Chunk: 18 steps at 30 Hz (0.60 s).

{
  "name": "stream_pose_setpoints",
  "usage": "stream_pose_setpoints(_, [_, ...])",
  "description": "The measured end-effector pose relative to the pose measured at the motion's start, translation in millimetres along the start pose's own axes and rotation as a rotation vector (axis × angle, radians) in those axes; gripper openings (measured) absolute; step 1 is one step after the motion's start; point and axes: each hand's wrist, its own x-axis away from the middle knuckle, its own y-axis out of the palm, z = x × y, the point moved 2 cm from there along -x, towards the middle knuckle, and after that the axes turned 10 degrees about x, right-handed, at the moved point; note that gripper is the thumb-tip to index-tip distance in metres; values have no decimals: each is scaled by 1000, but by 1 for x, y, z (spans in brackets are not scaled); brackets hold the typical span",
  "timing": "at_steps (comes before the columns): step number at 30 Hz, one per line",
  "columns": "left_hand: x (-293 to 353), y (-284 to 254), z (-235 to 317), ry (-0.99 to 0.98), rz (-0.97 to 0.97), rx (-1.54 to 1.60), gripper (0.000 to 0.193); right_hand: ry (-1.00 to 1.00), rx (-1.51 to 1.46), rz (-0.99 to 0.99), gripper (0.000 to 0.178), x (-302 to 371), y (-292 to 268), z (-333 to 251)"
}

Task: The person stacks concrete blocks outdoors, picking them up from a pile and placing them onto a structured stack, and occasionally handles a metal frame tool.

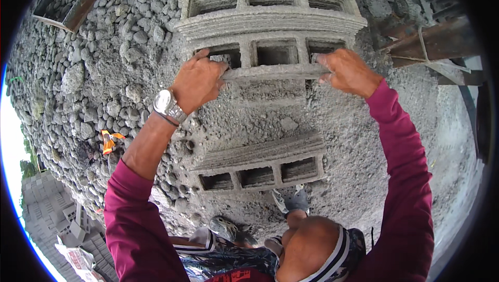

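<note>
Both my hands grip a grey hollow concrete block by its two ends, its three openings facing up at me. On the left end, my left hand has its fingers hooked over the block's wall, with a silver watch on the wrist. At the right end, my right hand closes on the wall the same way, fingertips partly hidden inside the opening. Just beyond the held block sits a row of similar concrete blocks. Nearer my feet, another hollow block lies on the gritty ground.
Loose grey gravel covers the left side. An orange wrapper lies on it. A rusty metal channel is at the far left, and metal beams stand at right. Stacked blocks and a white sack are at lower left.
</note>
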Motion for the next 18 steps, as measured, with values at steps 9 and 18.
stream_pose_setpoints(9, [0, 0, -10, 0, 34, 26, 41, 30, 7, -8, 41, -1, 7, 3])
stream_pose_setpoints(18, [66, 22, -25, -68, 953, 812, 54, 552, -1081, 963, 57, 73, 43, 54])
